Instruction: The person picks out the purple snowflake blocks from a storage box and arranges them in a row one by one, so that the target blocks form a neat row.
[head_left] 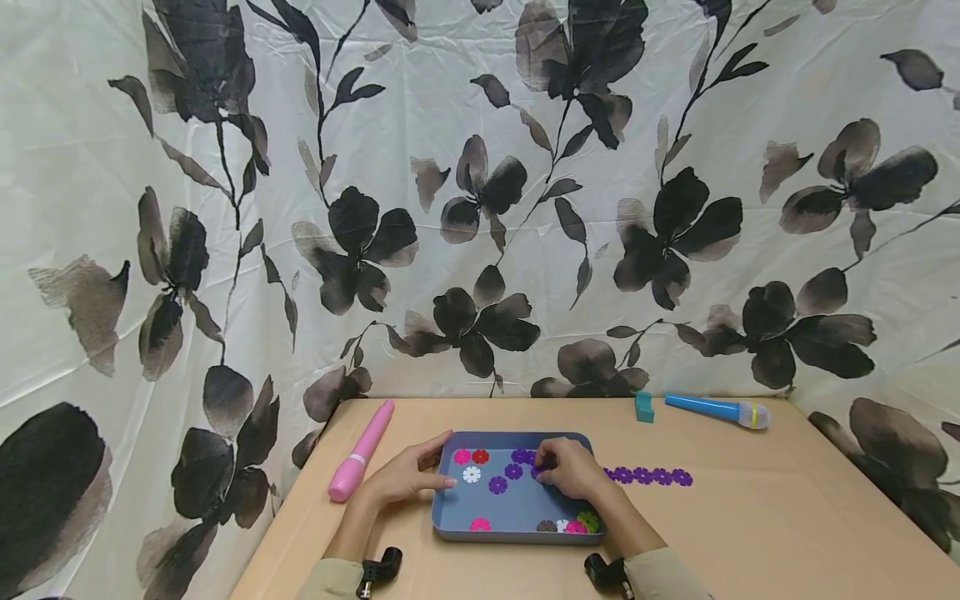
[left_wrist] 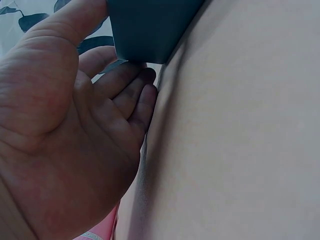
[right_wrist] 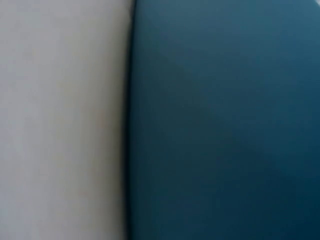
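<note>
A shallow blue-grey tray [head_left: 517, 507] holds several small flower-shaped pieces. My left hand [head_left: 405, 477] grips its left side, the thumb over the rim; in the left wrist view the other fingers curl beside the tray's outer wall [left_wrist: 150, 35]. Inside the tray, my right hand [head_left: 572, 472] pinches a purple flower piece [head_left: 535, 471], mostly covered by the fingertips. Other purple flower pieces [head_left: 498, 485] lie just left of that hand. Only the blurred tray wall [right_wrist: 215, 120] and the tabletop show in the right wrist view.
Pink, red and white pieces [head_left: 471, 474] lie at the tray's left; brown, white, pink and green ones [head_left: 588, 522] at its front right. A purple flower row [head_left: 642, 476] extends right of the tray. Around stand a pink stick-like toy [head_left: 363, 450], teal block [head_left: 644, 407] and blue toy microphone [head_left: 708, 407].
</note>
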